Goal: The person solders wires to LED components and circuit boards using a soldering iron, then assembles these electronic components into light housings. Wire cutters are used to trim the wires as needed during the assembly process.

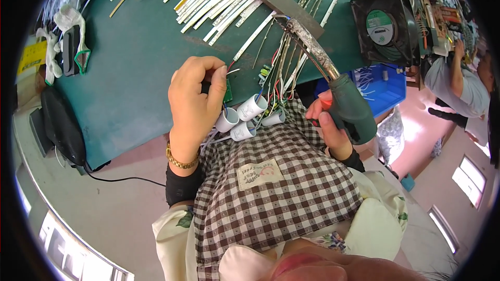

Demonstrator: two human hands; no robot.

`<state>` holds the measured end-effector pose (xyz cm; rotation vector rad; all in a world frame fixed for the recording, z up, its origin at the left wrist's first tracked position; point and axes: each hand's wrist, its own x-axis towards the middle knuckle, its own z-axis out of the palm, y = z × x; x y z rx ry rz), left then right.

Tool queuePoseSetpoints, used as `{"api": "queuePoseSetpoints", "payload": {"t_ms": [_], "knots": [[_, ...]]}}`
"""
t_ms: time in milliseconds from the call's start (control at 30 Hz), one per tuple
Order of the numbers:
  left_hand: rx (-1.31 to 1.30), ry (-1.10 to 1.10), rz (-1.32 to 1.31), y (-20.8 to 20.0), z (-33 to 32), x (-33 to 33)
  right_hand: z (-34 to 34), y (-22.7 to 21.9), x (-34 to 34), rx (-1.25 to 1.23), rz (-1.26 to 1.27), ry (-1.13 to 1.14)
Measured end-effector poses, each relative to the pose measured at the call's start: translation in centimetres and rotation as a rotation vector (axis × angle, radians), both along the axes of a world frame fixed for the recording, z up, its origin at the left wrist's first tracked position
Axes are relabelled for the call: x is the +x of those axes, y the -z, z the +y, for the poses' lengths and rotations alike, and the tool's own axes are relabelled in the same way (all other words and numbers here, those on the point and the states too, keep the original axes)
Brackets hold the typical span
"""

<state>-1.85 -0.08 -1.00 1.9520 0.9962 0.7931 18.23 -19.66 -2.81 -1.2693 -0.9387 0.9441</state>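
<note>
1. A small green circuit board sits at the left hand, showing just beyond the thumb, on its right side; the rest of it is hidden behind the fingers.
2. Close above the left fingertips is the wired end of a white strip, with a short red lead beside the bent forefinger.
3. White cylindrical housings cluster below and to the right of the board, against the checked apron, near the edge of the green tabletop.
4. The left forearm rises from the lower edge, with a gold-coloured watch at the wrist, the back of the hand toward the camera and the knuckles arched.
5. The left thumb and forefinger are bent toward each other and appear to pinch the board; their exact contact is hidden.
6. The right hand is well apart from the left, partly behind the dark green handle of a soldering iron, whose metal barrel slants up and left over the table.
7. The right thumb and fingers are curled close together around something small, dark and red; whether they also grip the handle, I cannot tell.
</note>
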Motion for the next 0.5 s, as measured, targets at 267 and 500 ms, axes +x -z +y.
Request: {"api": "queuePoseSetpoints", "payload": {"t_ms": [267,500], "knots": [[0.160,0.047,0.041,0.12,0.35,0.80,-0.24,0.06,-0.14,0.030,-0.011,0.034],[0.266,0.095,0.106,-0.14,0.56,0.49,0.14,-0.19,0.04,-0.003,-0.102,-0.032]]}}
